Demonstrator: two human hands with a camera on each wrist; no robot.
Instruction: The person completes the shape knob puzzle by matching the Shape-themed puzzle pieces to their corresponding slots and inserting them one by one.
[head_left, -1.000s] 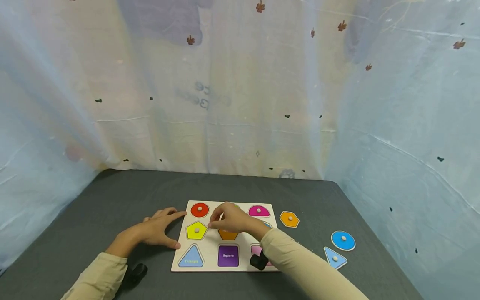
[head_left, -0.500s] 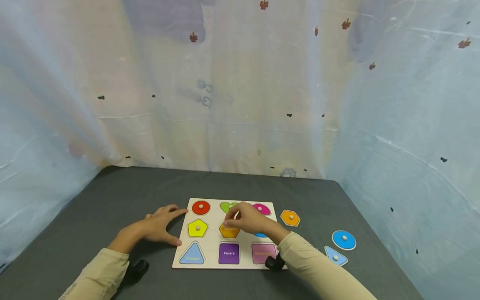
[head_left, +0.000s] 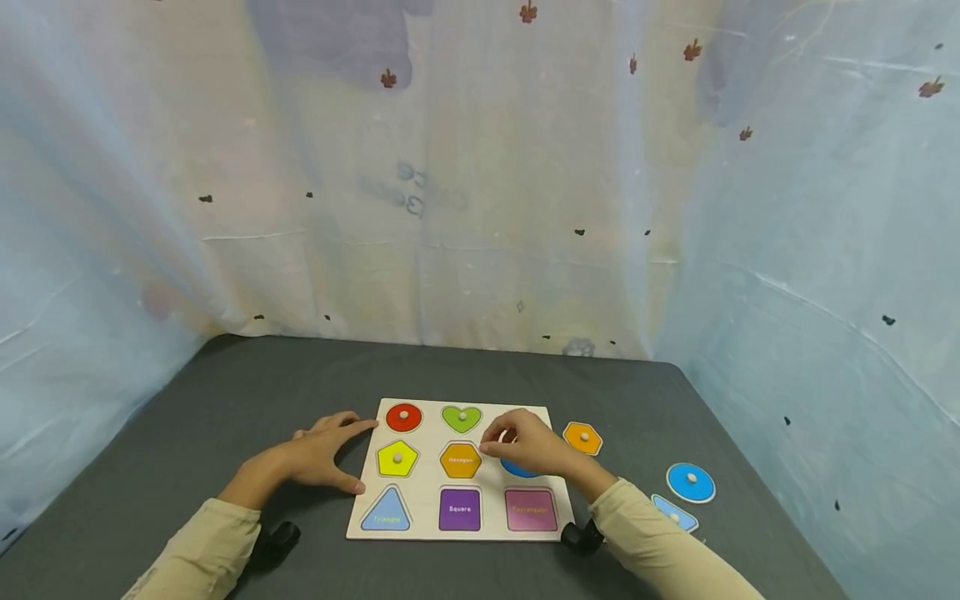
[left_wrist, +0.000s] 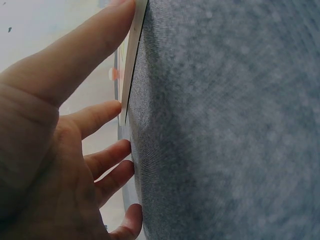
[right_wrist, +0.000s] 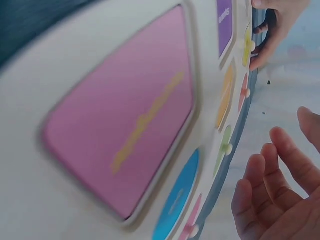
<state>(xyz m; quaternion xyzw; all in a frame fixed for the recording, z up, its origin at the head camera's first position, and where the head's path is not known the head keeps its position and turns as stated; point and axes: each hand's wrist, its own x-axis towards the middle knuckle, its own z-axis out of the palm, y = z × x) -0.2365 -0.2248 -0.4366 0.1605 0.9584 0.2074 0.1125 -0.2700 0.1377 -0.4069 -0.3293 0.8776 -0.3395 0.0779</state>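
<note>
A white wooden puzzle board (head_left: 424, 500) lies on the dark table. My left hand (head_left: 321, 456) rests at its left edge, thumb and index fingertip touching the rim. My right hand (head_left: 528, 442) hovers over the board's right half, fingers loosely bent with nothing between them. Knobbed pieces sit in the board: a red circle (head_left: 403, 417), a green heart (head_left: 461, 418), a yellow pentagon (head_left: 397, 458) and a pink piece (right_wrist: 191, 218). Recesses without knobs include the orange hexagon (head_left: 460, 460), blue triangle (head_left: 386, 509), purple square (head_left: 460, 509), pink rectangle (head_left: 531, 509) and a partly covered blue recess (right_wrist: 176, 200).
Right of the board lie loose knobbed pieces: an orange hexagon (head_left: 582, 438), a blue round piece (head_left: 691, 483) and a light blue triangle (head_left: 675, 512), partly behind the right sleeve. A pale patterned curtain (head_left: 480, 208) hangs behind the dark table (head_left: 300, 367).
My right hand has moved right, from beside the yellow pentagon across the orange hexagon recess to the blue recess, uncovering the heart and hexagon. My left hand stays at the board's edge.
</note>
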